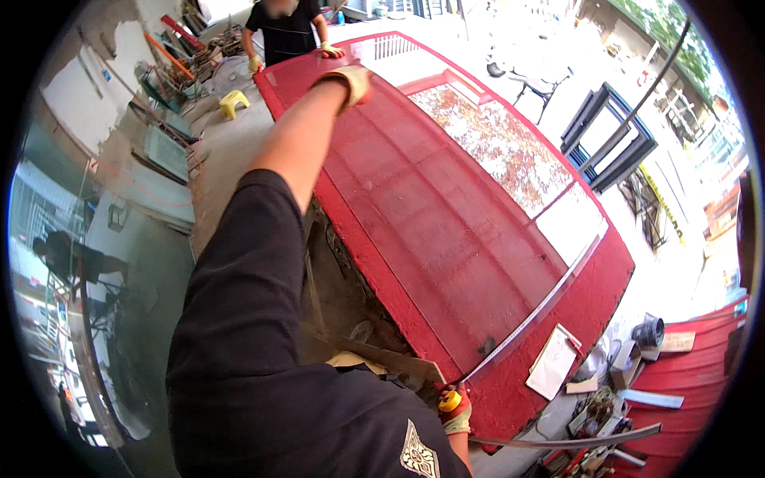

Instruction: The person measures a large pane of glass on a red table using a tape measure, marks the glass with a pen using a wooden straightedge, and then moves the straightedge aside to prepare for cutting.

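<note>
My right hand (457,421), in a pale glove with red on it, is closed around a yellow tape measure (450,401) at the near edge of the red-covered table (582,303). A large sheet of glass (422,199) lies flat on that table and mirrors trees and sky along its far right side. Across the sheet's near end runs a long pale ruler-like strip (535,311), its lower end close to the tape measure. My left arm stretches far over the glass. The gloved left hand (351,84) is blurred near the far end, and its fingers are hard to make out.
Another person (283,32) with gloved hands stands at the table's far end. A white board (554,362) lies on the near right corner. Tools and boxes (629,358) crowd the right side. A yellow stool (233,103) and leaning glass (119,279) are at left; dark frames (610,135) stand beyond.
</note>
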Available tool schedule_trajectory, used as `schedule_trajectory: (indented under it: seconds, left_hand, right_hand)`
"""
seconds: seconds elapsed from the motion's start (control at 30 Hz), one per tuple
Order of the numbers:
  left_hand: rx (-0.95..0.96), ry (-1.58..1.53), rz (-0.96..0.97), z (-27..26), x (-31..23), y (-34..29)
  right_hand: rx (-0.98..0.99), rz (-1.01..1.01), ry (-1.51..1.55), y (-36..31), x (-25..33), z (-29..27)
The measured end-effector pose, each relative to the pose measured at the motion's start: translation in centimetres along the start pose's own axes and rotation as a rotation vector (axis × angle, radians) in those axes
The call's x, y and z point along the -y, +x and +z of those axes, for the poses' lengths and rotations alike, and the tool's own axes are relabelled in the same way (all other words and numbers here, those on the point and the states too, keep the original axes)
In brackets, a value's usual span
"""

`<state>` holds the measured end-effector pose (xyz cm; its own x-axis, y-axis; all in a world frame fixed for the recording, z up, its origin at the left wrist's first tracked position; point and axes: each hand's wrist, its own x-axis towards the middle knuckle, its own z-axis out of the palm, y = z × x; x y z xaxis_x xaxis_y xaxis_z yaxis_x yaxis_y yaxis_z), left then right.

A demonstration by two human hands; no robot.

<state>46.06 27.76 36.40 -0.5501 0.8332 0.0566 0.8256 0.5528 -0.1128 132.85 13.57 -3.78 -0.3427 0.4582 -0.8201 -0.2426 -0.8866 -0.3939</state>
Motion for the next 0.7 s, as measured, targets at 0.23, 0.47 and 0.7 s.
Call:
schedule_trajectory:
  seconds: [0.23,0.47,0.7]
  left_hand:
    - [1.156,0.318,0.046,-0.8,7.4,-5.8]
    - [0.323,1.403,0.709,-1.7,1.8,0.3]
    - [0.54,0.611,0.32,-5.8,-6.9,-2.5]
  right_hand:
    - [-0.017,0.072,0.041,-0.7,0.4,1.9]
    - [-0.018,0.093,-0.011,-0.4,0.4,1.7]
    - [-0.065,0.032,-0.044,-1.5,0.7,1.5]
